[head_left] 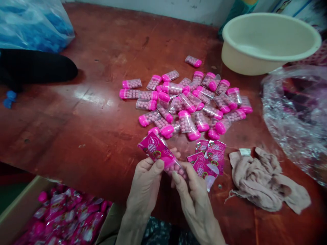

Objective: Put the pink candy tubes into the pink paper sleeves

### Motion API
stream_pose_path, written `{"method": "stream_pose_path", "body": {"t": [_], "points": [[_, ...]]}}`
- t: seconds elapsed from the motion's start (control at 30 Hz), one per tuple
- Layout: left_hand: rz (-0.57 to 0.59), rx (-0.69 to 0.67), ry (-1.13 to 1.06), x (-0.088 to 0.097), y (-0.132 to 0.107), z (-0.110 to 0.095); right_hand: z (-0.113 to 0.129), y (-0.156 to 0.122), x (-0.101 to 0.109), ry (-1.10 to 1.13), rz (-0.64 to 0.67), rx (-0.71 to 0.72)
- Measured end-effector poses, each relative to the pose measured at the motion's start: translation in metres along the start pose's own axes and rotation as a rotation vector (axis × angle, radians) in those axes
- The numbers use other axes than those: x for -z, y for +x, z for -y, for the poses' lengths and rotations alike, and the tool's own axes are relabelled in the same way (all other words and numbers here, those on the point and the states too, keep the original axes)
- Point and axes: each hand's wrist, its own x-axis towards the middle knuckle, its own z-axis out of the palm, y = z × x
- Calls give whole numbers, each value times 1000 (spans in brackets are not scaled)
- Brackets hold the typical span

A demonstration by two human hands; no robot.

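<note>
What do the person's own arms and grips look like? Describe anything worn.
The left grip and right grip are bare hands: no gloves, rings or watch show. Both forearms are bare, with no sleeve in view. Dark patterned clothing shows between them at the bottom edge.

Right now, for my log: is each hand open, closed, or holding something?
Left hand: closed, holding the pink wrapper.
Right hand: closed, holding the candy tube that sticks out of that wrapper.
</note>
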Motion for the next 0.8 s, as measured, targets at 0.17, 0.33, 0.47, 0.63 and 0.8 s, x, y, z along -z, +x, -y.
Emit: {"method": "stream_pose_path", "body": {"t": [0.17,0.33,0.47,0.63,0.8], "points": [[-40,-29,-16,-9,-6,5,4,-2,-5,56,-109,63],[-29,-27,-66,-10,-6,7,2,0,-14,344,-44,-106],[-69,-45,3,-6,-3,2,-2,1,-24,310,-46,-99],[-10,-86,112,0,-3,-2,-3,-1,-20,232,-10,-68],[75,-66,104,-1,-2,-5,0,-1,-21,309,-37,-74]]}}
